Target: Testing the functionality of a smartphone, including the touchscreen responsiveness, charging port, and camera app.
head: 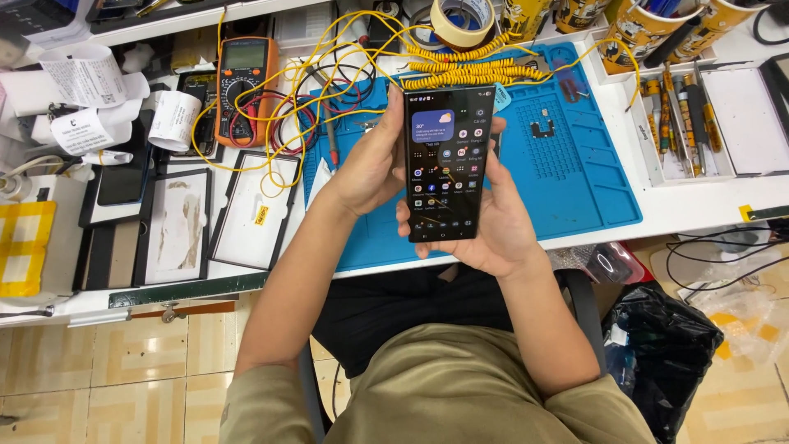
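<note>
Phone (448, 162) upright above blue mat (575, 173), screen lit, long axis pointing away from body. Left hand (370, 168) fingers clamped on left edge; right hand (485, 226) cradles bottom and back (nearer, supporting).

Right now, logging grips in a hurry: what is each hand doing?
Left hand: closed on the phone, gripping its left edge.
Right hand: closed on the phone, cradling it from behind and below.

Blue mat (592, 189) right half open, coiled yellow cable (468, 74) crossing its far edge, multimeter (245, 86) and wire tangle (288, 115) crowding table's far-left, tool tray (682, 107) blocking right edge.
</note>
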